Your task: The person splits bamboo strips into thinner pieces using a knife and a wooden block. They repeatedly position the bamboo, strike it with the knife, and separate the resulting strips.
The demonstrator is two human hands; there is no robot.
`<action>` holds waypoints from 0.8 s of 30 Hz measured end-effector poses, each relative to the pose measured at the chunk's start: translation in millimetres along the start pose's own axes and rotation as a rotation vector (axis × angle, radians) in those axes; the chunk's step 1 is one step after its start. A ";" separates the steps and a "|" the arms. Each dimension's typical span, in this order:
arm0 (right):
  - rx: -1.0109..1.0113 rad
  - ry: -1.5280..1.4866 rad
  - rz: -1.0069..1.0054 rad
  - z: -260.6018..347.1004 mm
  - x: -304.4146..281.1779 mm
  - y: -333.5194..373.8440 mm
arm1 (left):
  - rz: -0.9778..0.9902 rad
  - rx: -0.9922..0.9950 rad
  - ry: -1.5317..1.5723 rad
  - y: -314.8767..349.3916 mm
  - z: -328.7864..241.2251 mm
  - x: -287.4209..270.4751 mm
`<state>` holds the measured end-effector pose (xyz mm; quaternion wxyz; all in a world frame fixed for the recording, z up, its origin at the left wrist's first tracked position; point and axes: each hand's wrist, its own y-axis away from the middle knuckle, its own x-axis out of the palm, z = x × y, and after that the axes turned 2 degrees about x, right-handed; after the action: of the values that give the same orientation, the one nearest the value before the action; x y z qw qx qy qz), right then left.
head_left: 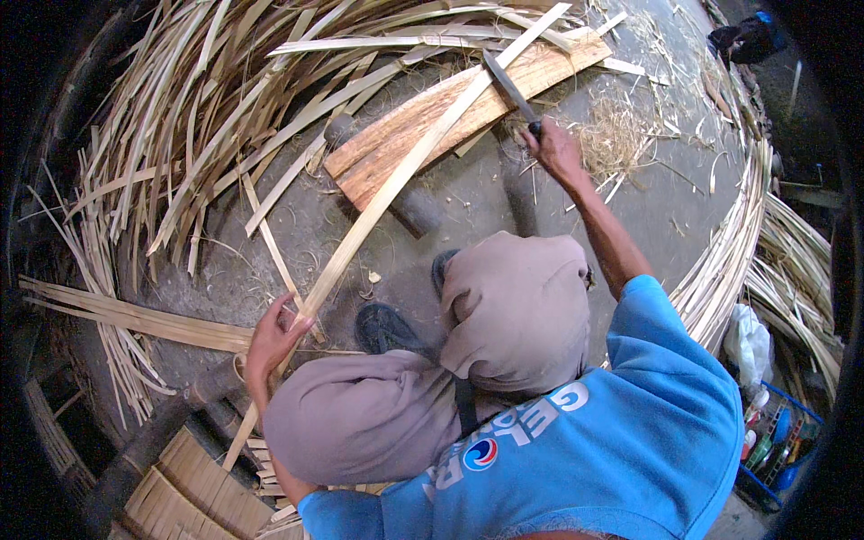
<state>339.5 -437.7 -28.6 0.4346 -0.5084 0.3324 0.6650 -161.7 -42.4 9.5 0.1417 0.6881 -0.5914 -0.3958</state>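
A long pale bamboo strip [414, 166] runs slantwise from low on the left up across a wooden board [432, 126]. My left hand [277, 337] is closed on the strip below the board, beside my knee. In my right hand [555, 151], the fingers wrap round the dark handle of a knife [511, 85]. Its blade lies across the strip near the board's far end. The board slopes over a dark round support [414, 211].
Many loose bamboo strips [198, 117] are heaped at the far left. Fine shavings [616, 139] litter the floor right of the knife. Bundled strips [738, 243] lie at the right, near a white plastic bag [749, 342] and a blue basket of tools [778, 441]. A woven panel [193, 490] lies lower left.
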 end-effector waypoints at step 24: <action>0.142 -0.407 -0.312 -97.5 -29.8 -67.5 | -0.355 0.302 -0.300 -43.7 -135.7 63.1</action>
<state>442.3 -504.0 -25.4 0.6243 -0.3777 0.2018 0.6534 -35.2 -126.5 44.4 -0.1232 0.7281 -0.5283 -0.4191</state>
